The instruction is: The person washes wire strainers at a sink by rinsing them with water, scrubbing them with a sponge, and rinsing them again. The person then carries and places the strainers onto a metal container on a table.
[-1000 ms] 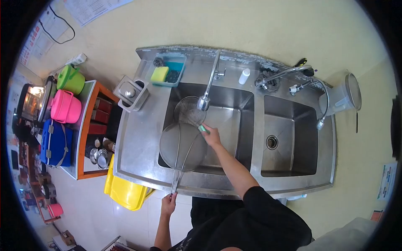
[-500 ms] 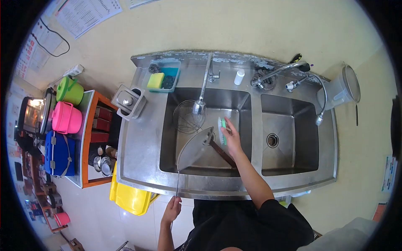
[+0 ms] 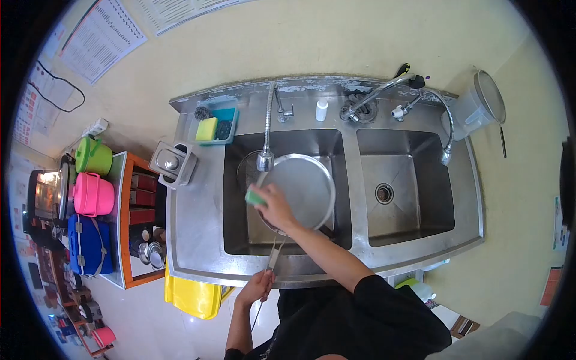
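Observation:
A round, flat mesh strainer lies face up over the left sink basin, its long metal handle pointing toward my body. My left hand is closed around that handle, just outside the sink's front edge. In my right hand is a green scrub brush, at the left part of the strainer's rim; whether its bristles touch the mesh is hidden. Another round wire strainer sits in the basin behind, partly covered. A brown handle shows beneath the mesh.
A flexible faucet hangs over the left basin. A teal tray with a yellow sponge and a white bottle stand along the back. Metal containers sit left; a plastic pitcher is at right.
The strainer has turned from edge-on to face up and moved right. My right hand has carried the brush left to its rim. My left hand has moved slightly right.

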Demonstrator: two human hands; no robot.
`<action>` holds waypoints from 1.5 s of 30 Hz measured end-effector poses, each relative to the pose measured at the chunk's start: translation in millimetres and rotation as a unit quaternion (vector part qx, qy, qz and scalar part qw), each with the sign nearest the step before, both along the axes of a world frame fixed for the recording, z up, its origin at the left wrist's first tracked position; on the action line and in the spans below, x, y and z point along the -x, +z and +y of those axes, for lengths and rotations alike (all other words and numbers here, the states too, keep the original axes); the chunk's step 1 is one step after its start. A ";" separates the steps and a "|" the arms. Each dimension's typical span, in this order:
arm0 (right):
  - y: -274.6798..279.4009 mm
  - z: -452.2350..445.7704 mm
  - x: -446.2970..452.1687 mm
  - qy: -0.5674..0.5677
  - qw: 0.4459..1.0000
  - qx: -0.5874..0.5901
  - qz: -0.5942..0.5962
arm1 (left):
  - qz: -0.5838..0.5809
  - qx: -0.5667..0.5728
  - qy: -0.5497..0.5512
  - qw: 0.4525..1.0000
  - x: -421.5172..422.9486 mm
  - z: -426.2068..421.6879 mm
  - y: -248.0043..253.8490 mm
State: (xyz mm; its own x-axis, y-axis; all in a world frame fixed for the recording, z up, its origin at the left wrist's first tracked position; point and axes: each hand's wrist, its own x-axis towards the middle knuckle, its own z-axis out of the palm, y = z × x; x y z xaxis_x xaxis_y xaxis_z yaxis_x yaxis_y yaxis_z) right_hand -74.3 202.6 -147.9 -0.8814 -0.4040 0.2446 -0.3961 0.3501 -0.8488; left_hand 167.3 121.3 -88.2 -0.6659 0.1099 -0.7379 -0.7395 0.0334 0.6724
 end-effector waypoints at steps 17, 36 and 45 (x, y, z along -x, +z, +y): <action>-15.6 9.7 43.1 -0.189 0.979 -0.067 0.025 | -0.078 -0.124 0.076 0.986 4.4 11.4 -3.2; -48.1 67.0 54.0 0.067 0.943 -0.313 0.092 | -0.109 -0.235 0.122 0.958 -18.4 41.6 -31.4; -69.9 54.4 -6.0 0.154 0.935 -0.315 -0.047 | -0.094 -0.187 0.116 0.971 -3.6 37.7 -41.0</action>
State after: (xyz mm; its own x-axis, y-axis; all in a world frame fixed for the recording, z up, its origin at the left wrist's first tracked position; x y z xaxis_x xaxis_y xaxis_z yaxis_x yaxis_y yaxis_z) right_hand -68.3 257.0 -217.8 -0.7058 -0.6796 -0.1999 -0.4940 0.6744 -0.5488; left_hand 170.9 159.0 -129.2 -0.5614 0.2572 -0.7866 -0.8095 -0.3682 0.4573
